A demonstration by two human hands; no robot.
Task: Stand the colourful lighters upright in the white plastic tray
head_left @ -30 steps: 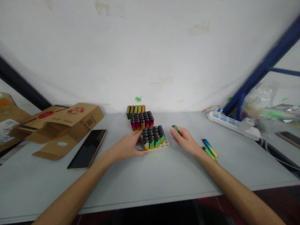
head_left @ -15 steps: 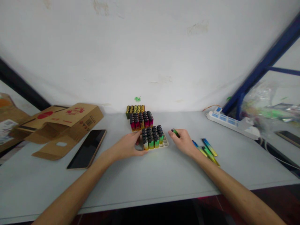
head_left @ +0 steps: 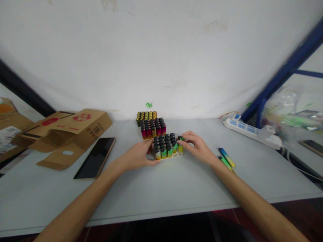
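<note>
A white tray (head_left: 174, 156) carries several rows of upright lighters (head_left: 163, 152) with black tops and green, yellow or pale bodies. My left hand (head_left: 140, 155) is closed round the tray's left end, thumb along the front and fingers behind. At the tray's right end, my right hand (head_left: 198, 146) pinches a green-and-yellow lighter (head_left: 180, 146), held upright over the slots there. Whether its base is seated in a slot I cannot tell. Right of that hand, a blue-and-yellow lighter (head_left: 227, 157) lies flat beside green-yellow ones (head_left: 225, 163), partly hidden by my forearm.
Behind the tray stand a block of pink-and-orange lighters (head_left: 153, 129) and a block with gold tops (head_left: 146, 117). An open cardboard box (head_left: 83, 124) and a phone (head_left: 95, 158) lie left. A white power strip (head_left: 252, 132) lies right, near a blue frame (head_left: 282, 70).
My right hand has moved left to the tray, bringing the lighter from a tilted hold to upright at its right end. My left hand stays on the tray.
</note>
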